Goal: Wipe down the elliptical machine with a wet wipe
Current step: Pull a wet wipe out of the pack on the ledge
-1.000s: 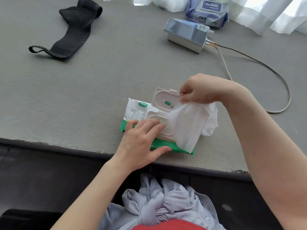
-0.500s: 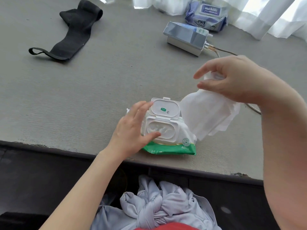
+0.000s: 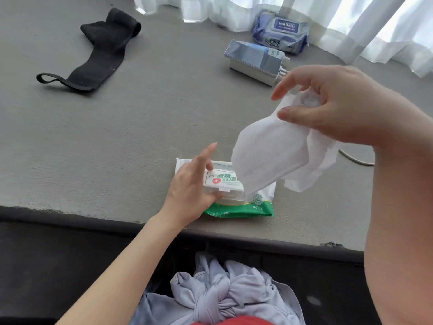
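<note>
Fingers of the right hand (image 3: 337,106) are pinched on the wet wipe (image 3: 274,151), which is held above the wipe pack (image 3: 236,202). Relaxed fingers of the left hand (image 3: 192,186) are laid on the pack lid. If the lid is not pressed fully, the wipes could be dried out.

Matt grey tabletop (image 3: 117,141), soft white cloth-like wipe (image 3: 269,148), glossy plastic wipe pack (image 3: 246,208), shiny metal box (image 3: 253,59).
</note>
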Demonstrator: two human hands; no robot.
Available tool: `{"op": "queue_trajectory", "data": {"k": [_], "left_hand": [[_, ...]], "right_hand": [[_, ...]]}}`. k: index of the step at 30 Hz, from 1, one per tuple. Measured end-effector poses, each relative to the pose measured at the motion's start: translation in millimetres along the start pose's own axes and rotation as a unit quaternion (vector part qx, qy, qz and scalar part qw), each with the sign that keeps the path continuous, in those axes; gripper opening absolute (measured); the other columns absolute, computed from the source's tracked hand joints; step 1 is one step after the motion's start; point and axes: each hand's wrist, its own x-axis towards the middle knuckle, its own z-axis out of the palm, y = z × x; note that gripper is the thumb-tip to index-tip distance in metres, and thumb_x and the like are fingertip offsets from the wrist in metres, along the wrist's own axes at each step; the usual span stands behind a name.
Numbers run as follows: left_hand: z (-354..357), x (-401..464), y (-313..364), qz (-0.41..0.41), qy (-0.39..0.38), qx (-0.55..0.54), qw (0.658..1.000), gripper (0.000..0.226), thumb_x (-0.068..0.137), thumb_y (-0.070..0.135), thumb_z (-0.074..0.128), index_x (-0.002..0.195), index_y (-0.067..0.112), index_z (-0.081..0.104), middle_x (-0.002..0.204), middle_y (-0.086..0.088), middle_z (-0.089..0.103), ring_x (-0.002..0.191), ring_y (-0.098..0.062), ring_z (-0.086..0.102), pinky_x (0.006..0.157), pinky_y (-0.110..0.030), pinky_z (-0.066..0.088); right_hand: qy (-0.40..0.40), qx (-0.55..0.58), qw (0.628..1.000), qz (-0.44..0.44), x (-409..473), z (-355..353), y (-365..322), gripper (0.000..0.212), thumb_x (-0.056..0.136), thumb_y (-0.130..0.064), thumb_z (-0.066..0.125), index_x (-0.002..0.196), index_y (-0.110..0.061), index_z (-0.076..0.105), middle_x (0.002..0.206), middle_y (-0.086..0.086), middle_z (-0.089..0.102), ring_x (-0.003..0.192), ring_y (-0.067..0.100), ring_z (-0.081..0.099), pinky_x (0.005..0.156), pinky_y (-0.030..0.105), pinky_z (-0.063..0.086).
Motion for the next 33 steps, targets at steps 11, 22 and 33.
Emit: {"op": "queue_trajectory", "data": {"k": [11, 22, 33], "left_hand": [[4.4, -20.4, -14.4, 0.145, -0.065, 0.256, 0.954, 0.062, 0.085, 0.065, 0.036, 0.115, 0.024, 0.071, 0.12, -0.002, 0.066, 0.112, -0.026, 0.062, 0.088, -0.039, 0.051], [-19.3, -24.3, -6.4, -0.03, 0.031, -0.047, 0.998, 0.037, 0.081, 0.033, 0.064, 0.111, 0.012, 0.069, 0.125, 0.0, 0.059, 0.111, -0.012, 0.057, 0.095, -0.01, 0.039], [-19.3, -25.8, 22.9, -0.134, 0.068, -0.145, 0.978, 0.051, 0.082, 0.014, 0.075, 0.121, 0.041, 0.055, 0.104, 0.022, 0.059, 0.087, -0.008, 0.063, 0.071, -0.014, 0.047]], "right_hand": [[-0.098, -0.104, 0.99, -0.009, 14.6, 41.4, -17.6, 0.025, 0.088, -0.028, 0.063, 0.113, -0.031, 0.06, 0.094, -0.007, 0.049, 0.093, 0.013, 0.042, 0.075, 0.026, 0.032], [-0.145, -0.115, 0.983, -0.01, 36.4, 87.1, -32.1, 0.041, 0.087, -0.044, 0.064, 0.123, -0.03, 0.051, 0.104, -0.003, 0.051, 0.097, 0.022, 0.049, 0.078, 0.033, 0.04], [-0.186, -0.017, 0.982, -0.006, 28.8, 84.0, -34.0, 0.041, 0.089, -0.046, 0.062, 0.125, -0.033, 0.048, 0.085, -0.01, 0.047, 0.092, 0.017, 0.05, 0.065, 0.029, 0.035]]}}
